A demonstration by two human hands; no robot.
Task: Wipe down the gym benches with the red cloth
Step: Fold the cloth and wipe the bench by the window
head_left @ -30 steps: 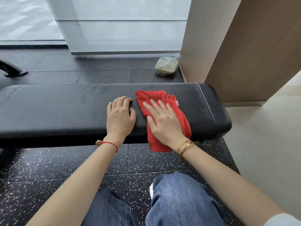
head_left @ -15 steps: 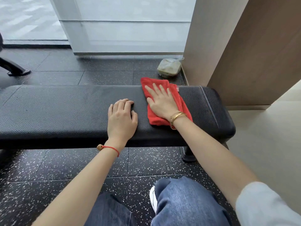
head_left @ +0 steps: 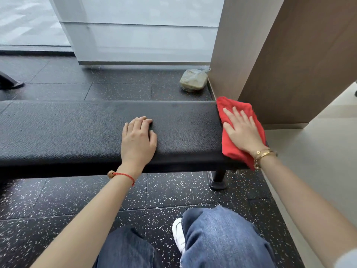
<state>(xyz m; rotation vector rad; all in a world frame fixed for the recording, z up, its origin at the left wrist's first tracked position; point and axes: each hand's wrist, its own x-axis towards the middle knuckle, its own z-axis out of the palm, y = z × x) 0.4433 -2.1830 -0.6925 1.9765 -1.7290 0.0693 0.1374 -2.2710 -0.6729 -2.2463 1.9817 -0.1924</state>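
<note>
Right hand presses the cloth flat on the right end of the bench.

The right hand lies open, fingers spread and palm down on the red cloth, pinning it to the pad rather than gripping it; the cloth covers the bench's end and drapes over the near edge, its far corner close to the brown panel. The left hand rests palm down on bare black padding near the middle of the bench, fingers loosely curled, holding nothing, well apart from the cloth. A red cord circles the left wrist, gold bracelets the right. A bagged container sits on the speckled floor behind the bench, against the wall.
</note>
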